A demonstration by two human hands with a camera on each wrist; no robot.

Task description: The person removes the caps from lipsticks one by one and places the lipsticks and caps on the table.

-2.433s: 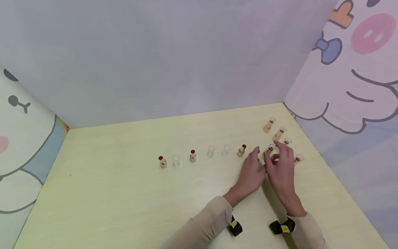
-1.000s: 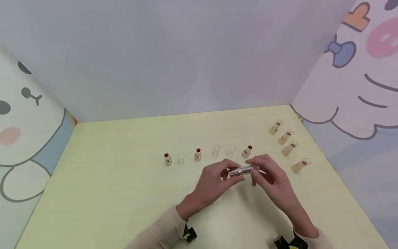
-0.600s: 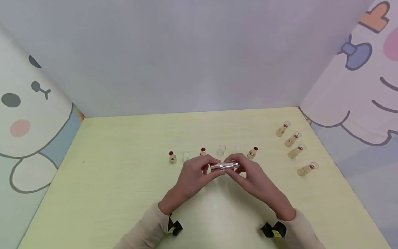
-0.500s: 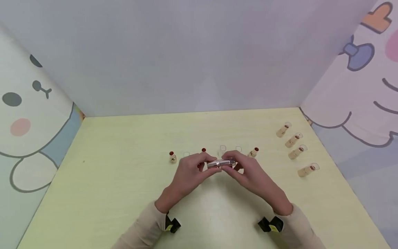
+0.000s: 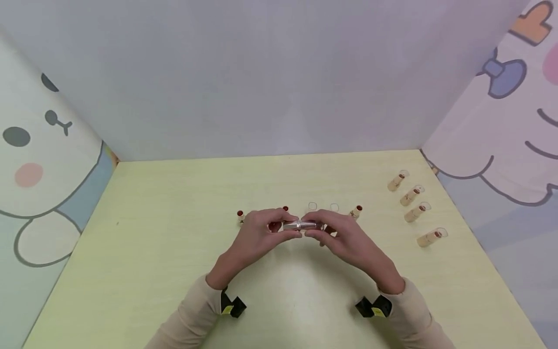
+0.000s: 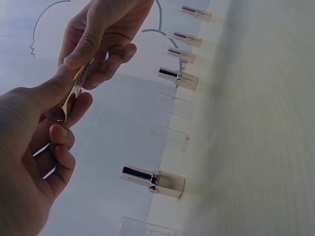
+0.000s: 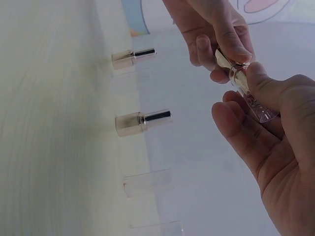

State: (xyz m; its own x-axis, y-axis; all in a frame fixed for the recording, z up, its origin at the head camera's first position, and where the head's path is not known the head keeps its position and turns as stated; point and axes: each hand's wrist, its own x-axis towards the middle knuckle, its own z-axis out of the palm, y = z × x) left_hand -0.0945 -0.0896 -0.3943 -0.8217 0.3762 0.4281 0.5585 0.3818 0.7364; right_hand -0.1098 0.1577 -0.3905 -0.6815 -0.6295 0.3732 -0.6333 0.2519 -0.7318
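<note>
A gold lipstick with a clear cap [image 5: 301, 225] is held level above the table, between both hands. My left hand [image 5: 258, 232] pinches its shiny gold base [image 6: 70, 98] between thumb and fingers. At the other end my right hand [image 5: 342, 235] pinches the clear cap [image 7: 263, 112]. The fingertips of the two hands nearly meet at the middle of the lipstick. Behind the hands runs a row of uncapped lipsticks with dark red tips, such as a left one [image 5: 241, 216] and a right one [image 5: 356, 211]. Clear caps [image 5: 312, 206] stand in the same row, partly hidden.
Several capped lipsticks [image 5: 410, 195] stand in a slanted line at the right of the pale yellow table [image 5: 174, 194]. A grey-white wall panel [image 5: 261, 77] rises at the back, with cartoon-printed panels [image 5: 39, 194] at both sides. Black wrist cameras [image 5: 233, 307] sit below the sleeves.
The hands have taken a capped lipstick from the right-hand group and carried it left to the front of the row. The left hand now grips its base, and the view has shifted slightly.
</note>
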